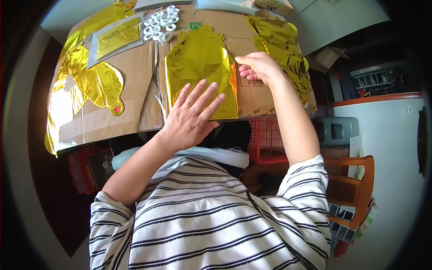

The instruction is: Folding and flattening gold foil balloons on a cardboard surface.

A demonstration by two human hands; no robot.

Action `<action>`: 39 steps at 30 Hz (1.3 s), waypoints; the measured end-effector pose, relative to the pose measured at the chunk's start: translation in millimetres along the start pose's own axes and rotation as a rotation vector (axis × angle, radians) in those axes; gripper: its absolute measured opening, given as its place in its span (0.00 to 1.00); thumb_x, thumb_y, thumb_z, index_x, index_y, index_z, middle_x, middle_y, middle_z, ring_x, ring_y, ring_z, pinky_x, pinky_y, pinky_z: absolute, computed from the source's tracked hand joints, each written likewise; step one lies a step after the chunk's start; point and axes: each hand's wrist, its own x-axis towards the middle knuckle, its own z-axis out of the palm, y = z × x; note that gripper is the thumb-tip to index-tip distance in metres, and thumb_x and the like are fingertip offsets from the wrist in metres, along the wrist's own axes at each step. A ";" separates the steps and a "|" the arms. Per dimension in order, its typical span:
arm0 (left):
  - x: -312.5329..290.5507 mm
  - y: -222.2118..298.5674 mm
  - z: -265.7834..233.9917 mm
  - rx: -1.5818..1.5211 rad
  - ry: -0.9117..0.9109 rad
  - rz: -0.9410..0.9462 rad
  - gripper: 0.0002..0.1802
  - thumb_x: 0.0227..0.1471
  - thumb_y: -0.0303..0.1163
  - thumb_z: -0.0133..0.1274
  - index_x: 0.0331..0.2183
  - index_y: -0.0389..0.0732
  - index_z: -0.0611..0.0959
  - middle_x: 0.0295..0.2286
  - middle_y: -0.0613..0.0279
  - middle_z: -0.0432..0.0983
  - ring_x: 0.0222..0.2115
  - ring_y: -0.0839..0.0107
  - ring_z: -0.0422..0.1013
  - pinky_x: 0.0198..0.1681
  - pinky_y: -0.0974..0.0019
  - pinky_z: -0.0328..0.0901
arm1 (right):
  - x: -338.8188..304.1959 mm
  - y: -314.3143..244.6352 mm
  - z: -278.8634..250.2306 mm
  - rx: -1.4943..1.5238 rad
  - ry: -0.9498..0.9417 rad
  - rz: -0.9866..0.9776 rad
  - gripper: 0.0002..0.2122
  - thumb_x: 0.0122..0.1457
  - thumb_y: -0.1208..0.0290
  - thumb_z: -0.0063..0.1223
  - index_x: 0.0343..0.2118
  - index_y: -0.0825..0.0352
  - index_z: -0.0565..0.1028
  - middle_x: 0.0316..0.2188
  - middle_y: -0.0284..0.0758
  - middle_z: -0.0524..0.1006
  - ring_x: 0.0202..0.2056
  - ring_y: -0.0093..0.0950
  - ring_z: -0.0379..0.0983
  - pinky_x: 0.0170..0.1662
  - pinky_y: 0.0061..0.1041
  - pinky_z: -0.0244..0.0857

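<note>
A gold foil balloon (198,58), folded flat into a long panel with a scalloped far end, lies in front of me on a cardboard surface (128,83). My left hand (191,110) rests palm down on its near part, fingers stretched out and a ring on one of them. At the right edge of the foil, my right hand (257,67) is closed in a pinch between thumb and forefinger, its other fingers curled. That edge looks slightly raised and crinkled below the pinch. The fingertips cover just how much foil they grip.
More gold foil balloons lie left (96,76) and right (283,49). A clear sleeve with folded gold foil (119,37) and several small white ribbon rolls (159,23) sit toward the back. Below the cardboard are a red plastic basket (265,139) and a wooden chair (362,189).
</note>
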 end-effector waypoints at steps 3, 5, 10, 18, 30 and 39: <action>1.9 -0.2 9.9 0.072 -0.105 0.089 0.41 0.57 0.55 0.51 0.67 0.55 0.59 0.68 0.59 0.49 0.69 0.57 0.43 0.70 0.44 0.35 | 10.0 -13.0 9.2 -0.184 0.032 0.023 0.20 0.55 0.55 0.66 0.40 0.69 0.78 0.26 0.29 0.76 0.23 0.16 0.72 0.25 0.15 0.66; 1.0 -0.1 13.5 0.086 -0.145 0.118 0.41 0.58 0.56 0.49 0.67 0.56 0.58 0.68 0.60 0.48 0.69 0.58 0.42 0.71 0.44 0.34 | 12.1 -19.3 9.1 -0.288 -0.038 0.008 0.18 0.55 0.56 0.66 0.37 0.69 0.79 0.23 0.27 0.75 0.22 0.14 0.69 0.23 0.14 0.63; 0.8 -2.2 16.7 0.106 -0.220 0.147 0.39 0.60 0.59 0.44 0.68 0.59 0.58 0.68 0.61 0.48 0.70 0.58 0.42 0.71 0.43 0.33 | 23.7 -10.4 10.4 -0.320 -0.079 -0.047 0.12 0.55 0.61 0.66 0.33 0.65 0.79 0.21 0.24 0.74 0.19 0.12 0.65 0.20 0.13 0.56; 2.0 -2.1 15.5 0.129 -0.236 0.174 0.40 0.59 0.60 0.46 0.67 0.60 0.59 0.68 0.60 0.49 0.69 0.57 0.44 0.70 0.43 0.36 | 17.1 -16.3 14.0 -0.175 -0.065 -0.066 0.10 0.57 0.62 0.64 0.34 0.60 0.78 0.28 0.25 0.79 0.23 0.12 0.70 0.25 0.12 0.62; 2.3 -2.3 16.9 0.108 -0.212 0.174 0.41 0.58 0.60 0.47 0.67 0.59 0.59 0.68 0.59 0.49 0.69 0.57 0.45 0.70 0.44 0.36 | 19.1 -15.2 15.4 -0.074 -0.184 -0.077 0.10 0.56 0.75 0.62 0.41 0.65 0.75 0.34 0.29 0.80 0.34 0.18 0.77 0.35 0.18 0.72; 2.4 -3.0 15.9 0.089 -0.212 0.179 0.41 0.57 0.60 0.48 0.67 0.58 0.59 0.68 0.58 0.49 0.69 0.57 0.45 0.70 0.45 0.37 | 15.8 -7.8 14.6 0.145 -0.209 -0.122 0.12 0.56 0.79 0.61 0.43 0.67 0.74 0.36 0.33 0.80 0.36 0.23 0.78 0.43 0.26 0.74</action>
